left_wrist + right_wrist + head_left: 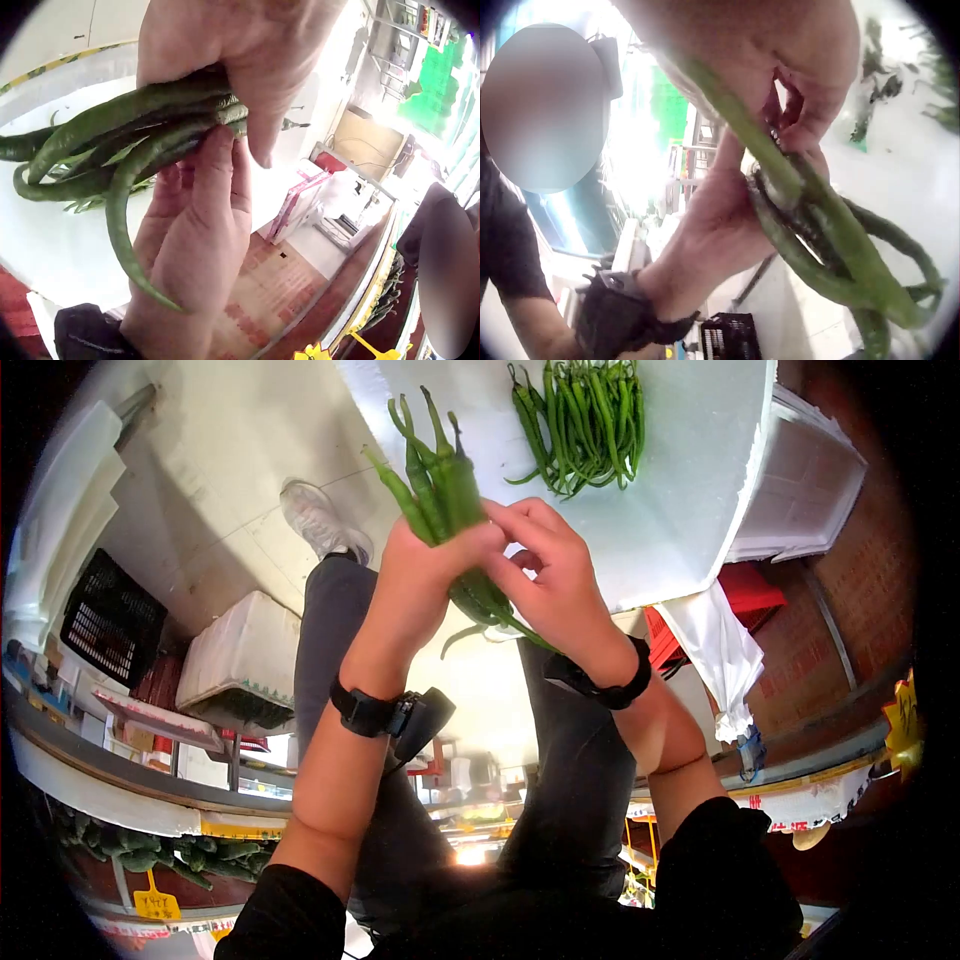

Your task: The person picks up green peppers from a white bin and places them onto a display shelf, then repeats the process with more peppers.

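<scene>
Long green chili peppers (430, 485) are gathered in a bundle, stems and tips sticking out past the hands. My left hand (425, 570) grips the bundle round its middle, thumb across the front. From the other side my right hand (558, 575) meets it, and in the left wrist view the right thumb and fingers pinch the peppers (142, 124). One curved pepper hangs down over the right palm there. In the right wrist view, peppers (840, 232) stick out below both hands. Where the fingers close, part of the bundle is hidden.
A heap of green chili peppers (585, 425) lies on the white foam surface (650, 540) ahead. A red crate (750, 600) stands at the right with a white bag (715, 640). To the left are a foam box (240, 660) and a black crate (112, 618).
</scene>
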Demonstrator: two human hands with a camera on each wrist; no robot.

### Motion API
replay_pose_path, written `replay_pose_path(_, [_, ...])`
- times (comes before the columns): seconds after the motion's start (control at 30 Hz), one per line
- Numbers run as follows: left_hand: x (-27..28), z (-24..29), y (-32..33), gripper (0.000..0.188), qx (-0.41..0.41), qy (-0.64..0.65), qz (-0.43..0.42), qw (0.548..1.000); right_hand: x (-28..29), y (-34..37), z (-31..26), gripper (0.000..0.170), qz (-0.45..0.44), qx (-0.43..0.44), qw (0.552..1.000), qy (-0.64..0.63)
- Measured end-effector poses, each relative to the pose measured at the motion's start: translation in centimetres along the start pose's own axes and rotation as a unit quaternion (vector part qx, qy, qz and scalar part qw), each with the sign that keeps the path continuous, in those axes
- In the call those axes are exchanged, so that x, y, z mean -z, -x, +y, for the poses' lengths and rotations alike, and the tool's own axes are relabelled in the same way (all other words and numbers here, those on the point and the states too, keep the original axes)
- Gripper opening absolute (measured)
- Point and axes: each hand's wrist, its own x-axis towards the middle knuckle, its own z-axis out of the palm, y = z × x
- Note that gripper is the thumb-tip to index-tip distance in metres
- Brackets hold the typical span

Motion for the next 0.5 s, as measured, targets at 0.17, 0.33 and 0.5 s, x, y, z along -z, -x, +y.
replay_pose_path(0.17, [0.2,-0.2,-0.3,0.033,0.015,-0.026,0.042,0.999,1.6,-0.9,0.1,0.032,-0.043,-0.093,0.992,-0.073])
replay_pose_path(0.33, [0.3,0.5,-0.2,0.038,0.021,-0.022,0.076,0.997,5.5,-8.0,11.0,0.034,-0.010,-0.144,0.989,-0.011])
replay_pose_path(0.5, [0.3,0.2,0.0,0.037,0.032,-0.024,0.057,0.998,6.1,-12.5,25.4,0.043,0.117,-0.040,0.922,0.368])
